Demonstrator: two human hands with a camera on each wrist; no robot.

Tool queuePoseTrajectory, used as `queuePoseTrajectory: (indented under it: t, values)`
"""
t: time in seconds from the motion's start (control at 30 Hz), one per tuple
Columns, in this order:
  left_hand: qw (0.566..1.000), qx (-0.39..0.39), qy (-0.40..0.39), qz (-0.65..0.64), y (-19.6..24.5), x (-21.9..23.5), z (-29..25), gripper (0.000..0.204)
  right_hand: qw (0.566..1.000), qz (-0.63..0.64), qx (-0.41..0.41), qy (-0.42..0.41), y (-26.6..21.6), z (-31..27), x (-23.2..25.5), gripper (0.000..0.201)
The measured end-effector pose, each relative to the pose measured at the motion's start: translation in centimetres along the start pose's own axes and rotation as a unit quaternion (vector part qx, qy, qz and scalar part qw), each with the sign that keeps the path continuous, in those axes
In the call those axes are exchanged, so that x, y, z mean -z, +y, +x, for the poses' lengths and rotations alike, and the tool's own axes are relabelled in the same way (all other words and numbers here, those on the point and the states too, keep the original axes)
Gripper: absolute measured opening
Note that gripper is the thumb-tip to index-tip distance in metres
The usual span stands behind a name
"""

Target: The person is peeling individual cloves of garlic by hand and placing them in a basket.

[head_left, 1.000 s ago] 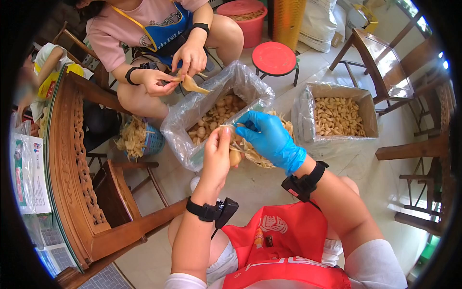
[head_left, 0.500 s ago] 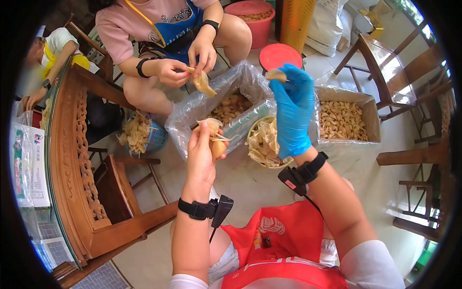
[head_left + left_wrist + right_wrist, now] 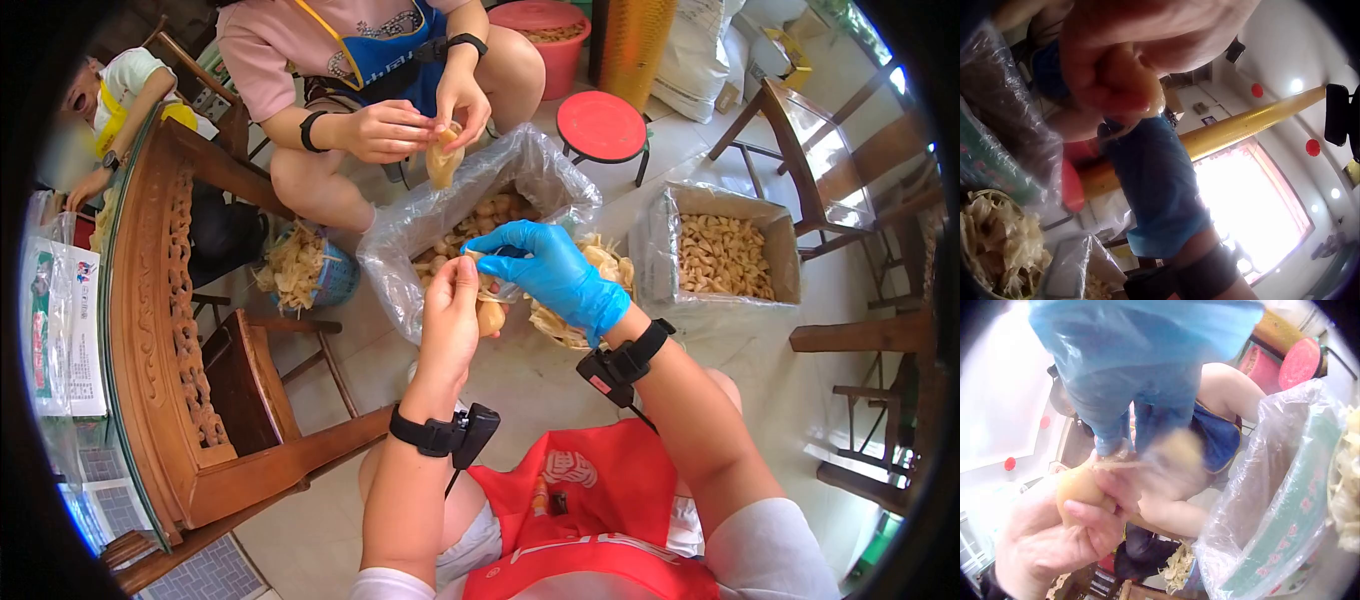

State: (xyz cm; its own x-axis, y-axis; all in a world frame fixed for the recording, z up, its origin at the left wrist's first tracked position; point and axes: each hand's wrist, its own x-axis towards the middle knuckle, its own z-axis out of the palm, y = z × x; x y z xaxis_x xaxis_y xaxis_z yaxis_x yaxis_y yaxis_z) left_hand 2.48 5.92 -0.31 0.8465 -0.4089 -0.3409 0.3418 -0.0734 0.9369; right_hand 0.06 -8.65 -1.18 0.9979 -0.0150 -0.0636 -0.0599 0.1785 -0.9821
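Note:
My bare left hand [image 3: 452,318] grips yellowish garlic [image 3: 490,318], the rounded part against its palm. In the right wrist view that garlic [image 3: 1077,490] bulges between the curled fingers, and a thin strip of skin [image 3: 1119,465] sticks out above. My right hand [image 3: 560,278], in a blue glove, meets the left thumb and fingertips and pinches the upper end of the garlic. Gloved fingertips largely hide this spot. Below the right hand, partly covered, lies a round basket of papery peels [image 3: 608,262].
Facing me, a person in a blue apron [image 3: 395,62] handles another piece of garlic [image 3: 441,160]. A plastic-lined box [image 3: 385,285] of bulbs stands between us. At right is a carton [image 3: 786,265] of cloves, with a red stool [image 3: 601,126] behind. A wooden table [image 3: 150,400] stands left.
Half a second ago my right hand was raised to the right with a clove, apart from the left. It has come back down to the garlic in my left hand.

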Motion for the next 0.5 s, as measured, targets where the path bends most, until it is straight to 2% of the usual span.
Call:
queuePoseTrajectory:
  t: [0.03, 0.1, 0.13, 0.2, 0.33, 0.4, 0.43, 0.5]
  values:
    - [1.0, 0.0, 0.001, 0.0, -0.1, 0.0, 0.0, 0.037, 1.0, 0.001, 0.0, -0.001, 0.1, 0.0, 0.0, 0.026]
    - [1.0, 0.006, 0.013, 0.005, -0.2, -0.2, -0.1, 0.039, 0.99, -0.111, 0.086, 0.032, 0.3, -0.1, 0.2, 0.023]
    - [1.0, 0.006, 0.013, 0.005, -0.1, -0.2, -0.1, 0.039, 0.99, -0.111, 0.086, 0.032, 0.4, -0.1, 0.2, 0.023]
    - [1.0, 0.007, 0.018, -0.002, 0.0, -0.4, -0.1, 0.04, 0.973, -0.194, 0.117, 0.048, 0.5, -0.3, 0.4, 0.02]
    - [0.999, 0.005, 0.04, -0.022, -0.3, -0.5, 0.2, 0.041, 0.972, -0.187, 0.14, 0.028, 0.1, -1.2, 0.3, 0.016]
    - [0.998, -0.027, 0.049, -0.019, -0.5, -0.3, 0.8, 0.037, 0.966, -0.164, 0.2, 0.018, 0.2, -1.6, -0.4, 0.013]
    - [0.998, -0.027, 0.049, -0.019, -0.4, -0.5, 0.6, 0.037, 0.966, -0.164, 0.2, 0.018, 0.4, -1.5, -0.5, 0.013]
    - [0.998, -0.036, 0.049, 0.007, 0.1, -1.4, 0.0, 0.039, 0.977, -0.095, 0.139, 0.127, 0.9, -1.5, -0.4, 0.01]
